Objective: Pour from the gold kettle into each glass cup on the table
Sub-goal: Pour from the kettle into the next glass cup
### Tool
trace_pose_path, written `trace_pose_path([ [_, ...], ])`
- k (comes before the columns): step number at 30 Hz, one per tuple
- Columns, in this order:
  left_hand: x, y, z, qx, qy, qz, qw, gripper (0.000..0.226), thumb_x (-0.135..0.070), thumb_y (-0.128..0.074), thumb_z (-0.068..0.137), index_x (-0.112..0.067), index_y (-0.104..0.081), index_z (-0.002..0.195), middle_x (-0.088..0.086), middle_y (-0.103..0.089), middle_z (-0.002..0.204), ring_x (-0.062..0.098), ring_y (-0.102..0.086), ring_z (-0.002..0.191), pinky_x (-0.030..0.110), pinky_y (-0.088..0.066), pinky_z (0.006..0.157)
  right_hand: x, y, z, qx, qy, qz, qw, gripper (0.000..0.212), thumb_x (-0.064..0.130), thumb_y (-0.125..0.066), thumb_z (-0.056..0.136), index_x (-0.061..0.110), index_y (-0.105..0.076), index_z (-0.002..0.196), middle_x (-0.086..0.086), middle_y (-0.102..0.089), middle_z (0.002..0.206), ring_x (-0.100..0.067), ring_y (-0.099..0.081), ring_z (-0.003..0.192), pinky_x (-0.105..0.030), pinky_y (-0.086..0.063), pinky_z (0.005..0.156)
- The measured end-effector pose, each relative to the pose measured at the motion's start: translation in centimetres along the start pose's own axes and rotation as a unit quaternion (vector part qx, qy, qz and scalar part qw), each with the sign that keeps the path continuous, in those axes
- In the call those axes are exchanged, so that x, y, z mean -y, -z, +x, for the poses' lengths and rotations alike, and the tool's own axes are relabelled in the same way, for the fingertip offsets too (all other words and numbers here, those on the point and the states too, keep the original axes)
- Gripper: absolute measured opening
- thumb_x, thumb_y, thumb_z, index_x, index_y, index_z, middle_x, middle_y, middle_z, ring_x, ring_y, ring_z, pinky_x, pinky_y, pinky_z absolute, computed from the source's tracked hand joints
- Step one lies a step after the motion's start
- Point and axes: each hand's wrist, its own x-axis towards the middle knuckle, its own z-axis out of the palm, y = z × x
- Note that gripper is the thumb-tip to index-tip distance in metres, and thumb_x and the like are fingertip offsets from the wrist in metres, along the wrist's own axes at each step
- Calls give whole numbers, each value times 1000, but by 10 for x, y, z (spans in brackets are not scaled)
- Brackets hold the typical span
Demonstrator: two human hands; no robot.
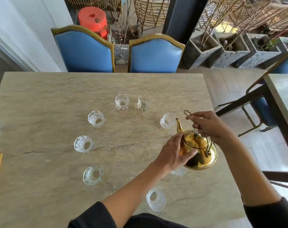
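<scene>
the gold kettle [200,152] is hanging above the right side of the stone-topped bench [41,99], held off its surface, with its spout [179,127] pointing up and away toward the nearest glass cup [168,120]. the right hand [209,125] is gripping the kettle's wire handle [188,113], its fingers curled round it, so most of the handle is hidden. the left hand [172,153] is resting against the kettle's left flank, fingers nearly straight and close together, thumb lying on the body below the lid [195,140]. eight cups are standing in a rough ring on the bench; one cup [179,171] is mostly hidden under the kettle and the left wrist, showing only a sliver, and another cup [156,201] is sitting near the front edge between the forearms. whether any cup is holding liquid is too hard to tell. two blue chairs [154,55] are standing at the far edge.
</scene>
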Motion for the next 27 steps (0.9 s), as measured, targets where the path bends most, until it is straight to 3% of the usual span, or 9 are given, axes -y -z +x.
trace_pose_path([
  [18,-6,0,-7,-19,-49,-23,998,85,-59,-64,105,-19,-28,170,12,-42,170,31,-46,152,42,-44,120,-5,5,1,1,-1,9,1000,21,16,-57,103,2,-71,110,-5,-49,65,-8,-31,42,-19,-24,34],
  [27,-8,-4,-10,-25,-59,-37,997,82,-58,-64,105,-23,-29,170,10,-46,166,29,-48,149,30,-38,113,-7,9,0,6,-9,6,1000,21,17,-57,103,2,-70,112,-5,-50,65,-9,-32,43,-19,-25,34],
])
